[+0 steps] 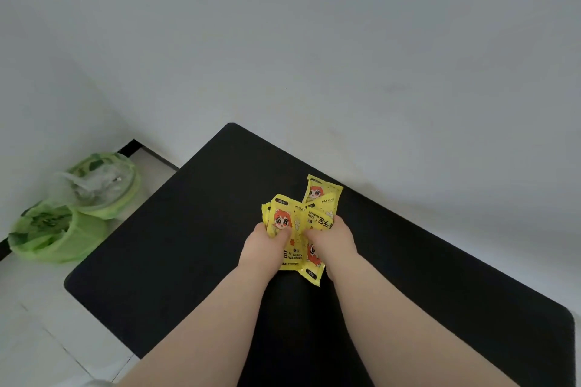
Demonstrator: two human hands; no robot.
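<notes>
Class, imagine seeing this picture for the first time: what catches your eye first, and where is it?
The bright yellow hand-warmer packets stand out first, bunched at the middle of the black table, gripped by the left hand and right hand. Next come two green-lined bins on the pale floor at the left.

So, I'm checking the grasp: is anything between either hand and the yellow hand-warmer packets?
Nothing visible does. The left hand and the right hand both grip the bunch of yellow glossy hand-warmer packets directly, over the black rectangular table.
</notes>
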